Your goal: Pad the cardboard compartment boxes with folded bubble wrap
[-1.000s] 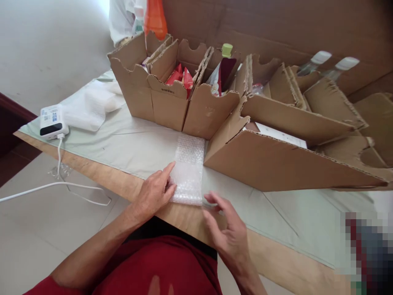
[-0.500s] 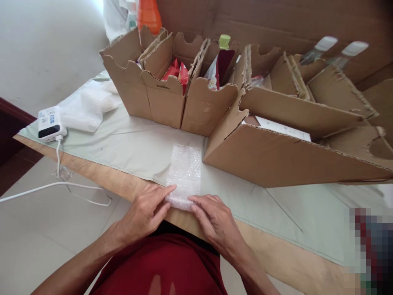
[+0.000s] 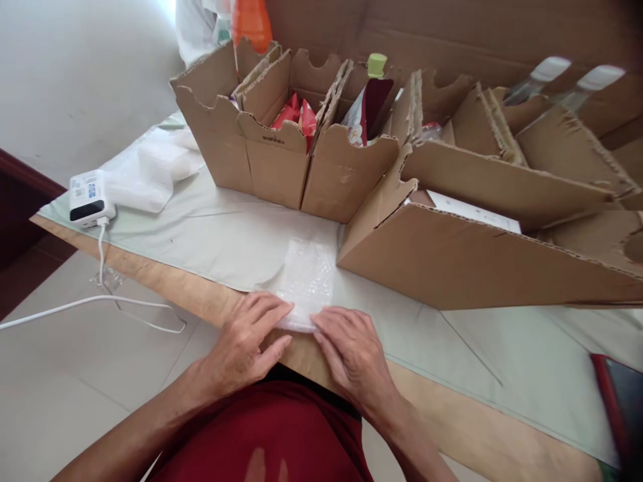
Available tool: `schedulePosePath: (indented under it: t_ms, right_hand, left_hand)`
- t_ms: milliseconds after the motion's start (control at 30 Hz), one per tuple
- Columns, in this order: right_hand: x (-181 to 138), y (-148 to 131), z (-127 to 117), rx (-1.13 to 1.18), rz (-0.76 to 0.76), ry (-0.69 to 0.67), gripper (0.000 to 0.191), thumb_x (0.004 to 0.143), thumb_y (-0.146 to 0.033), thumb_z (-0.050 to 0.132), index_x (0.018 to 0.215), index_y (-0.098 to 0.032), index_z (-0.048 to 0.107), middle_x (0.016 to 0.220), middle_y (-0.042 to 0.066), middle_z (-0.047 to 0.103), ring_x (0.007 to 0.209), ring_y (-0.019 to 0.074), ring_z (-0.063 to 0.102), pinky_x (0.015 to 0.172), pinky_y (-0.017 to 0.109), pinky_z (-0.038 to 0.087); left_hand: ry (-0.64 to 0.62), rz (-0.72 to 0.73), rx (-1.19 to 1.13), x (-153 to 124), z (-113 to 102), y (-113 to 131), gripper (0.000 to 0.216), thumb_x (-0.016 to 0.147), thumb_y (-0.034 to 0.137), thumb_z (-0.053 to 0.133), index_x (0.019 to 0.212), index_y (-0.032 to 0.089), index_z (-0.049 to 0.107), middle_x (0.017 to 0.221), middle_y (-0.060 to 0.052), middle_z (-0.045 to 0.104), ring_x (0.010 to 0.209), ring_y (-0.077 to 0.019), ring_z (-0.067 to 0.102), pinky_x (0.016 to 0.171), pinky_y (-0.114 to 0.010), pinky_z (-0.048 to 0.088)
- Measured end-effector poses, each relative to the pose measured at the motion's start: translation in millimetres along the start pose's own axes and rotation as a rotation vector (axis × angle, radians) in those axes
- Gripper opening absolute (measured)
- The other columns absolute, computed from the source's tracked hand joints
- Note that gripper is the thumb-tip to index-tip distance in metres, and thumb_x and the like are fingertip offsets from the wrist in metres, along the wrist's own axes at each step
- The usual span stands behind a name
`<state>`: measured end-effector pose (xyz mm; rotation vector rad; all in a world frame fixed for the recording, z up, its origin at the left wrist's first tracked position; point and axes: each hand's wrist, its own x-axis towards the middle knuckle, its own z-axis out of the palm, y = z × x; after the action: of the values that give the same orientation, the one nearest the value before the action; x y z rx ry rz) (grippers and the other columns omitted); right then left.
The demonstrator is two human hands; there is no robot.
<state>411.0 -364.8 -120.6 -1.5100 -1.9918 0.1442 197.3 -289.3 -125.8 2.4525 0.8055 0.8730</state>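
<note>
While left hand (image 3: 256, 338) touches bubble wrap (image 3: 310, 273), thumb spread wide, right hand (image 3: 349, 341) curls at near edge, grip unclear.

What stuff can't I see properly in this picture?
Head view: near corners of the bubble wrap, covered by the left hand and right hand.
Head view: bottoms of the red packets, behind the cardboard wall.
Head view: orange thing's top, cut off by the top edge.
Head view: writing on the white device, too small to read.
Head view: dark, red-edged thing, cut off by the right edge.
</note>
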Motion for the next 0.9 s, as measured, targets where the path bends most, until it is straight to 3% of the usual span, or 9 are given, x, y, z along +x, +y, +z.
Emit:
schedulePosePath:
  t_ms: [133, 267, 333, 433, 567, 667, 733, 833, 900]
  right_hand:
    - [2, 0, -8, 0.124, 0.108, -0.064, 0.018, 0.103, -0.019, 0.053, 0.116, -0.022, 0.065, 0.101, 0.004, 0.077, 0.092, 0.0194, 0.071, 0.083, 0.036, 0.054]
    - [1, 2, -8, -0.08, 0.124, 0.107, 0.024, 0.102, -0.023, 0.055, 0.125, -0.019, 0.062, 0.123, 0.014, 0.071, 0.112, 0.0269, 0.067, 0.09, 0.043, 0.053]
    - [3, 1, -5, -0.156, 0.055, 0.092, 0.027, 0.099, -0.021, 0.057, 0.125, -0.018, 0.062, 0.131, 0.016, 0.068, 0.12, 0.03, 0.063, 0.094, 0.045, 0.051]
    - [11, 4, 2, -0.204, -0.023, -0.033, 0.03, 0.096, -0.017, 0.059, 0.126, -0.017, 0.063, 0.132, 0.014, 0.069, 0.126, 0.0328, 0.06, 0.097, 0.047, 0.049]
    - [26, 17, 9, -0.156, 0.009, -0.077, 0.026, 0.099, -0.015, 0.054, 0.122, -0.019, 0.067, 0.123, 0.01, 0.075, 0.122, 0.0304, 0.064, 0.098, 0.046, 0.05]
    - [34, 25, 6, -0.008, 0.125, -0.053, 0.026, 0.101, -0.02, 0.051, 0.12, -0.02, 0.069, 0.116, 0.009, 0.077, 0.111, 0.0277, 0.068, 0.096, 0.045, 0.051]
    - [36, 22, 0, 0.131, 0.27, -0.032, 0.025, 0.1, -0.025, 0.053, 0.118, -0.022, 0.071, 0.113, 0.007, 0.077, 0.107, 0.0264, 0.069, 0.094, 0.044, 0.052]
    - [31, 7, -7, 0.405, 0.484, -0.063, 0.025, 0.1, -0.032, 0.056, 0.118, -0.025, 0.072, 0.113, 0.005, 0.077, 0.103, 0.0238, 0.07, 0.094, 0.04, 0.053]
    - [23, -5, -11, 0.561, 0.533, -0.125, 0.025, 0.1, -0.036, 0.057, 0.116, -0.026, 0.072, 0.111, 0.004, 0.077, 0.101, 0.0223, 0.071, 0.093, 0.038, 0.054]
  left_hand:
    - [0.009, -0.03, -0.05, 3, -1, 1, 0.034, 0.098, 0.013, 0.057, 0.131, 0.016, 0.058, 0.097, -0.008, 0.072, 0.092, -0.0231, 0.064, 0.085, -0.039, 0.055]
    - [0.069, -0.061, 0.056, 22, 8, -12, 0.03, 0.1, 0.019, 0.057, 0.129, 0.014, 0.059, 0.089, -0.007, 0.071, 0.081, -0.0223, 0.063, 0.077, -0.038, 0.055]
    - [0.063, -0.096, 0.119, 33, 15, -20, 0.03, 0.1, 0.022, 0.056, 0.128, 0.013, 0.06, 0.092, -0.008, 0.072, 0.083, -0.0236, 0.064, 0.078, -0.039, 0.055]
    - [0.064, -0.133, 0.171, 45, 20, -30, 0.028, 0.1, 0.023, 0.056, 0.125, 0.012, 0.063, 0.101, -0.012, 0.071, 0.093, -0.0264, 0.066, 0.083, -0.041, 0.057]
    - [0.213, -0.128, 0.15, 36, 13, -23, 0.026, 0.1, 0.026, 0.058, 0.122, 0.013, 0.066, 0.106, -0.013, 0.069, 0.099, -0.0264, 0.064, 0.088, -0.042, 0.056]
    - [0.272, -0.262, -0.061, 18, 2, -4, 0.019, 0.098, 0.024, 0.06, 0.113, 0.016, 0.069, 0.1, -0.009, 0.07, 0.094, -0.0215, 0.066, 0.087, -0.036, 0.056]
    - [0.185, -0.482, -0.339, 8, -2, 8, 0.02, 0.097, 0.025, 0.06, 0.113, 0.018, 0.069, 0.098, -0.007, 0.072, 0.09, -0.019, 0.069, 0.082, -0.032, 0.057]
    - [0.071, -0.768, -0.781, 6, 0, 17, 0.047, 0.09, 0.033, 0.067, 0.133, 0.016, 0.059, 0.118, -0.012, 0.074, 0.105, -0.0233, 0.072, 0.086, -0.032, 0.059]
    - [0.072, -0.843, -0.953, 12, 4, 19, 0.067, 0.085, 0.037, 0.072, 0.144, 0.013, 0.05, 0.123, -0.014, 0.073, 0.114, -0.0262, 0.069, 0.092, -0.034, 0.058]
